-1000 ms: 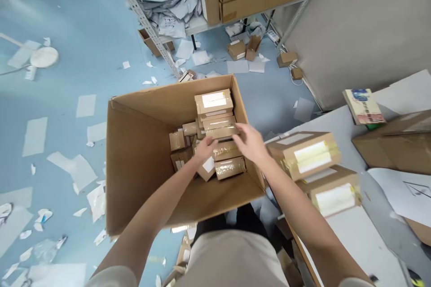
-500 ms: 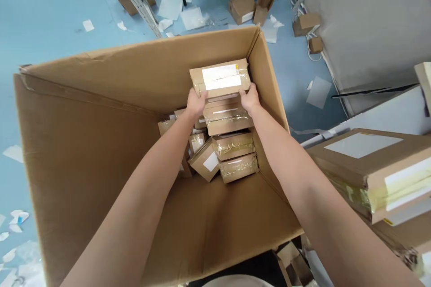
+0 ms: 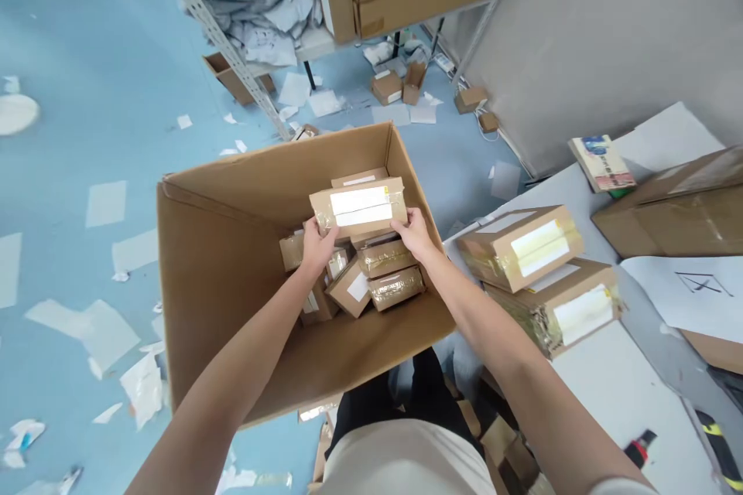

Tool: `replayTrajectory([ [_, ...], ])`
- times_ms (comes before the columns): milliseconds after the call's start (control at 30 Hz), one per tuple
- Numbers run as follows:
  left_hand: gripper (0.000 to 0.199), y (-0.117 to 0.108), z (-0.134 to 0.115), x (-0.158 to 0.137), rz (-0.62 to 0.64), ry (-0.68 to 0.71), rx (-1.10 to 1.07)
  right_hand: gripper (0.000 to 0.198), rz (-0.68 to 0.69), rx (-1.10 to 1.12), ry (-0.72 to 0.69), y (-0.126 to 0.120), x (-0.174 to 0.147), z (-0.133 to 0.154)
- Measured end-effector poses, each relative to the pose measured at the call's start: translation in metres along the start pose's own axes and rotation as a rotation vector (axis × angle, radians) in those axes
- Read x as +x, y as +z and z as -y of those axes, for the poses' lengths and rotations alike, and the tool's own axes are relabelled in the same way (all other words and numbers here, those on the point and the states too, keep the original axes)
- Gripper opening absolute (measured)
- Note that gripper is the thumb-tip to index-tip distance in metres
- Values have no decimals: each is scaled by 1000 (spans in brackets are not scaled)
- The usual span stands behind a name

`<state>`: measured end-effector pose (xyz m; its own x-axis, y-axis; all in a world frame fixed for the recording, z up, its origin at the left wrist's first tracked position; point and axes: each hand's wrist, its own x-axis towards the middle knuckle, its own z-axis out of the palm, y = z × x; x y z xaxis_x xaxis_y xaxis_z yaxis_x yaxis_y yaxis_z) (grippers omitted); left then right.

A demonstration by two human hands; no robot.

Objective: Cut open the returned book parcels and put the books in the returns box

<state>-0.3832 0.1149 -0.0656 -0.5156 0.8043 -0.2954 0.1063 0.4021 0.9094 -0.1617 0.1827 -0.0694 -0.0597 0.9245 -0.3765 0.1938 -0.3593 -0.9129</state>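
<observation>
My left hand (image 3: 319,245) and my right hand (image 3: 413,233) grip the near corners of a small cardboard box (image 3: 358,232), one at each end. White labels and clear tape cover the box's upward face. It is held inside a large open carton (image 3: 200,278), above other taped boxes. Below it, toward me, lie a taped box (image 3: 385,257) and another one (image 3: 398,288). Left of these, a tilted box (image 3: 350,289) with a white label leans among several smaller boxes. Behind the held box, part of one more box (image 3: 360,177) shows.
At right, two labelled boxes are stacked, the upper box (image 3: 522,246) on the lower box (image 3: 566,308), upon a white table (image 3: 627,394). A red-and-black cutter (image 3: 641,448) lies there. Shelving (image 3: 217,35) stands beyond the carton. Paper scraps (image 3: 98,332) litter the blue floor.
My view has drawn back, bringing the table and shelving into sight. Both hands still hold the box, and another box now shows behind it inside the carton.
</observation>
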Motion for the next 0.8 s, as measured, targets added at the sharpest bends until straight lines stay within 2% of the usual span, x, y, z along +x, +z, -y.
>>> replayTrajectory([
  [167, 47, -33, -51, -72, -58, 104, 14, 53, 101, 158, -96, -19, -67, 32],
  [267, 44, -47, -80, -120, -76, 144, 12, 50, 97, 141, -174, -39, -109, 53],
  [400, 43, -61, -101, -186, -76, 167, -15, 48, 98, 56, -328, -80, -165, 80],
  [500, 38, -64, -114, -232, -179, 264, 1, 48, 130, 18, -452, -119, -203, 101],
  [567, 33, -61, -128, -260, -213, 322, 15, 47, 125, -18, -533, -148, -224, 116],
  [633, 29, -51, -144, -285, -196, 359, -1, 46, 97, -50, -596, -180, -244, 128],
  [700, 28, -34, -160, -309, -115, 396, -52, 43, 33, -75, -640, -217, -261, 136],
  [800, 33, 2, -181, -342, 79, 402, -118, 36, -138, -119, -684, -276, -287, 137],
])
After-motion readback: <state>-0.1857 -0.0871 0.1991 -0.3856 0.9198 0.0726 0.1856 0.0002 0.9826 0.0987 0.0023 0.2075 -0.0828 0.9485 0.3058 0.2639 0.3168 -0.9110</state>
